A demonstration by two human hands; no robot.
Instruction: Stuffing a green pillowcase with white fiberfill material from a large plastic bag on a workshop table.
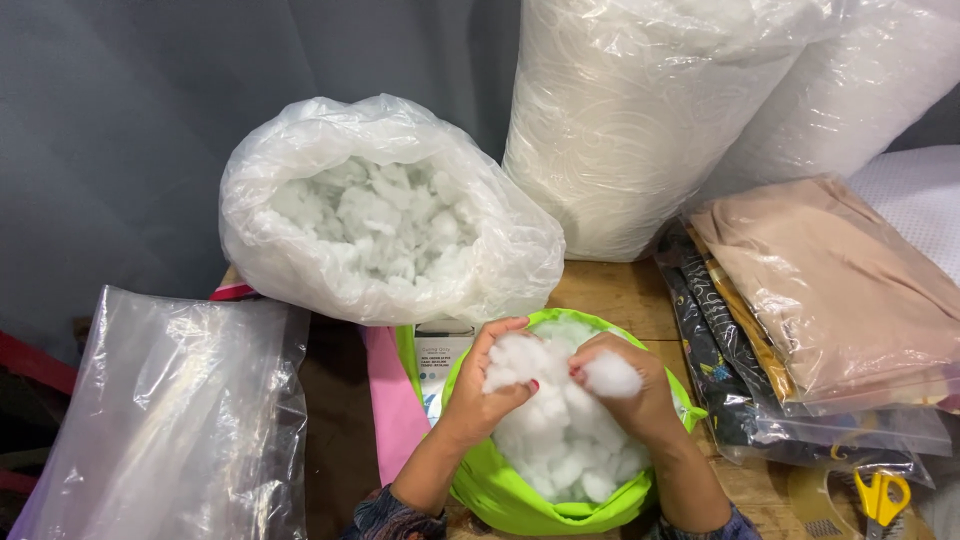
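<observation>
Over the lime-green cover [500, 490], left hand [487, 385] and right hand [628, 395] each grip white stuffing [565, 440] directly beneath them.

A dark grey-blue fabric backdrop [130, 130] hangs behind the work area, falling in soft folds and filling the upper left. In front of it stands a light wooden table [625, 295] with visible grain, its bare top showing near the centre and at the lower right. Soft, even light falls from above, without harsh shadows. The floor cannot be seen.
</observation>
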